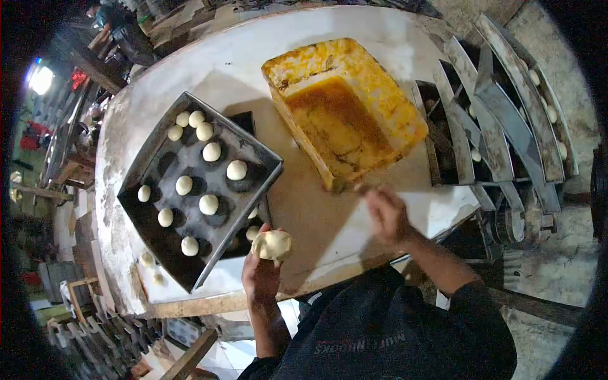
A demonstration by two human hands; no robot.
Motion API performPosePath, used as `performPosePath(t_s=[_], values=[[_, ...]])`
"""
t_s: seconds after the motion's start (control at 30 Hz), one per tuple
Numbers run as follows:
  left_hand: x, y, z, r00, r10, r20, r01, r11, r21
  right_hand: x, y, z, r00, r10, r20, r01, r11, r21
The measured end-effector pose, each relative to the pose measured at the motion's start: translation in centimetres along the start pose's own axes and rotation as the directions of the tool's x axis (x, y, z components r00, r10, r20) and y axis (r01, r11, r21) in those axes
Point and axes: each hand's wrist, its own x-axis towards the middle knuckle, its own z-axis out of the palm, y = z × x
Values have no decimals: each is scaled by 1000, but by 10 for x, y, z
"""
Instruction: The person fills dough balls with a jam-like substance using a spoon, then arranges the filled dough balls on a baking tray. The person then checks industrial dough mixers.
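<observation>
Flattened pale dough (273, 245) rests in my left hand (261, 272), beside the near corner of a dark metal tray (258, 201). Several round dough balls (209, 204) sit spread over that tray. My right hand (387, 214) is closed around the end of a thin tool (348, 187), just below the near corner of a yellow-stained tub (304, 140). Brownish-yellow filling or residue (342, 120) covers the tub's bottom. The tool's far end is blurred against the tub.
Another tray (244, 121) lies partly under the first. Stacked metal trays (506, 114) stand at the right, some with dough balls. Two dough pieces (147, 259) lie at the table's (304, 278) left front. A person (123, 31) is at the upper left.
</observation>
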Motion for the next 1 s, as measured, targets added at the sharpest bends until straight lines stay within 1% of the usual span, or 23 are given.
performPosePath(t_s=[0.03,0.07,0.1,0.17,0.2,0.23,0.3,0.33,0.37,0.4,0.43,0.57,0.67,0.73,0.83,0.93,0.97,1.0], values=[[9,4,4,1000,-7,2,7,1000,-6,31,-3,-11,996,32,-86,-30,999,28],[19,6,11,1000,0,-25,1,999,41,63,-7,-23,983,64,-172,-54,997,60],[29,8,14,999,9,-51,-5,996,92,95,-6,-25,963,200,-184,-176,975,137],[46,16,20,1000,-25,-13,26,996,89,156,20,-16,987,125,-96,-128,991,-27],[51,23,35,999,-28,-25,31,989,145,178,38,-6,988,147,54,-136,975,-177],[58,27,44,999,-28,-39,35,979,199,196,61,10,961,188,202,-117,940,-321],[67,29,38,1000,-23,-19,26,984,175,224,106,43,857,346,381,-75,817,-572],[70,29,33,1000,-12,-21,16,981,192,235,131,55,854,349,386,-74,815,-574],[71,30,28,1000,-3,-27,9,977,211,240,145,66,833,386,395,-83,795,-601],[70,34,24,997,-26,-68,41,973,228,244,151,72,808,431,402,-106,777,-621],[70,34,18,996,-33,-77,50,973,227,246,157,79,779,473,411,-127,762,-635],[71,31,3,987,-12,-158,48,974,222,238,162,90,681,584,441,-234,745,-625],[72,31,6,988,-11,-154,51,966,253,235,156,89,593,639,490,-343,751,-564],[75,31,11,989,-58,-133,84,976,201,233,149,93,526,660,536,-418,750,-513],[83,29,15,994,-58,-93,74,983,171,228,137,107,441,679,587,-511,727,-458],[87,27,21,996,-35,-79,45,990,136,227,132,99,376,699,609,-652,666,-362],[87,27,21,997,-34,-75,44,989,144,228,131,90,360,698,619,-705,638,-309],[86,26,20,997,-1,-73,15,982,189,228,127,75,344,690,637,-758,604,-244]])
